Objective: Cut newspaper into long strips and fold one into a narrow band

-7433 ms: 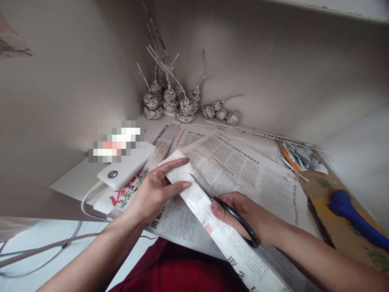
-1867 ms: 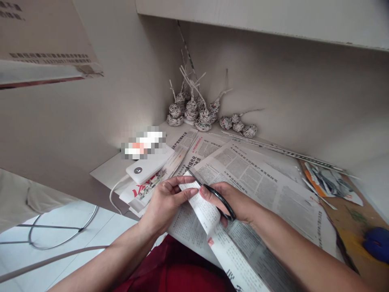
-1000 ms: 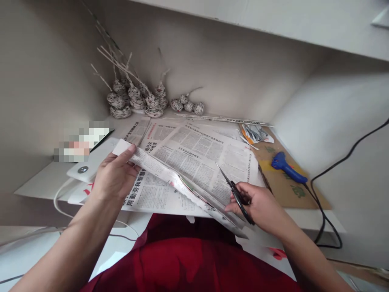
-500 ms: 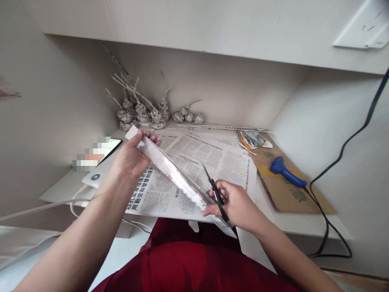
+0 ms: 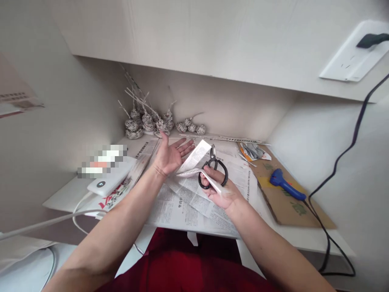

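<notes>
My right hand (image 5: 220, 190) grips black-handled scissors (image 5: 225, 172), their blades pointing away from me. A folded strip of newspaper (image 5: 196, 158) bends in front of my left palm, and one end runs over the fingers of my right hand; how firmly it is held there is not clear. Beside the strip, my left hand (image 5: 173, 156) is open, palm up and fingers spread. Whether it touches the paper I cannot tell. Below both hands, printed newspaper sheets (image 5: 170, 207) cover much of the white desk (image 5: 65, 192).
Several woven paper gourds (image 5: 147, 121) and small woven balls (image 5: 191, 127) stand at the back left. Thin paper rods (image 5: 225, 138) lie along the back. On the right, a blue glue gun (image 5: 287, 186) rests on cardboard (image 5: 291, 213). A white power bank (image 5: 112, 176) sits left.
My left hand has let go of the strip's upper end and opened. The strip, stretched between both hands before, is now bent. My right hand has turned and risen with the scissors.
</notes>
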A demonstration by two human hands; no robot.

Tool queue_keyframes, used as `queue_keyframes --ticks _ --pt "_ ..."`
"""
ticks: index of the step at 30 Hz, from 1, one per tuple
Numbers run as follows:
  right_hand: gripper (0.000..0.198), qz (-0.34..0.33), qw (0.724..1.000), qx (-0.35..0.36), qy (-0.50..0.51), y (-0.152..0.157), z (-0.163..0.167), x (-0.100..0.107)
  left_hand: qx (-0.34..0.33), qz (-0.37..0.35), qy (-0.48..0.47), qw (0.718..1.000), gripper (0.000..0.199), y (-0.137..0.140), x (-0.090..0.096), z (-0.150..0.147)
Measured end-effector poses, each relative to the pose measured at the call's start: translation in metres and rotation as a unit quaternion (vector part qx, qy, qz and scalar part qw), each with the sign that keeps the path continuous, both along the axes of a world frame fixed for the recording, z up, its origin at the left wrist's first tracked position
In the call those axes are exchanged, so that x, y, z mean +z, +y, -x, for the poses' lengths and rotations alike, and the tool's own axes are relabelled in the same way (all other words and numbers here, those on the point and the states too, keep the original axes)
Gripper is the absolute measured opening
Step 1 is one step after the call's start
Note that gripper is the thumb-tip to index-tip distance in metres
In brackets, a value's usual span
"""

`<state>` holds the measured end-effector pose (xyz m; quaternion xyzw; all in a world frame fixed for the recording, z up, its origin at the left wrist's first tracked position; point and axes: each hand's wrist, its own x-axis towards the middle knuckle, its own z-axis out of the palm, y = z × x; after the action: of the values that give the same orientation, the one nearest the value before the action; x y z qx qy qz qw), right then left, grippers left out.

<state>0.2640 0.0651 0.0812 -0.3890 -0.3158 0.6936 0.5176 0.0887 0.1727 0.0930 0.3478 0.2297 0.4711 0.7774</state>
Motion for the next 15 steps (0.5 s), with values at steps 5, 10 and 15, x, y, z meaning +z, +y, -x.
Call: queue_keyframes --ticks 5,10,15 --pt "0.04 -0.008 0.999 -0.01 0.052 0.002 -0.003 -0.003 -0.036 0.003 0.131 0.991 0.074 0.01 -0.02 0.003" --pt "0.036 -0.014 0.995 -0.02 0.094 0.009 -0.01 -0.003 -0.041 0.051 0.232 0.97 0.039 0.027 -0.028 -0.002" --pt "0.03 0.009 0.991 -0.016 0.135 0.011 -0.011 0.0 0.074 0.06 0.173 0.98 0.04 0.057 -0.022 0.011"
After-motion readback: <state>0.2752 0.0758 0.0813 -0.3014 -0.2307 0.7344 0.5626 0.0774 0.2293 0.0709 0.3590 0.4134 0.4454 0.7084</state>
